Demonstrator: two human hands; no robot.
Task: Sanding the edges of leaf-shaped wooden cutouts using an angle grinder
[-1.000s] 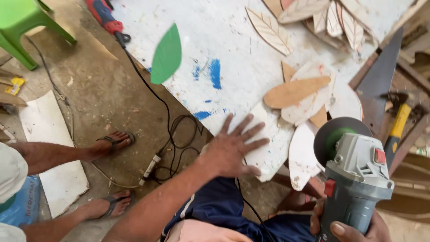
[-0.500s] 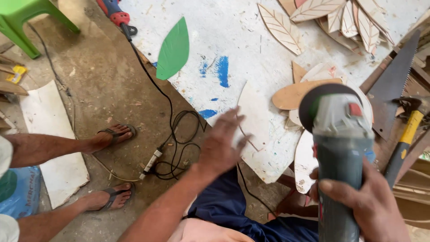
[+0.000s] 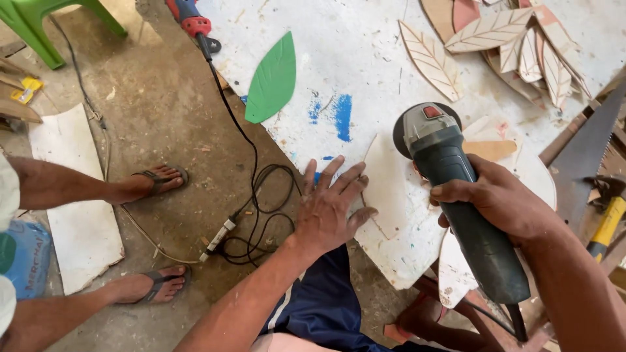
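The right hand [image 3: 499, 199] is gripping a grinder [image 3: 456, 189] tight over the white table [image 3: 365, 58]. The left hand [image 3: 332, 208], fingers wide, is pressing flat on a white board piece [image 3: 388, 189].

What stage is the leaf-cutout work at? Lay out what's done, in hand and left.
Done: a pile of carved, veined wooden leaves lies at the board's far end, and one green leaf looks painted. In hand: the right hand grips the angle grinder over a plain flat cutout, which the left hand pins to the white board. Left: that piece and the blank leaf shapes beside it show no veins.
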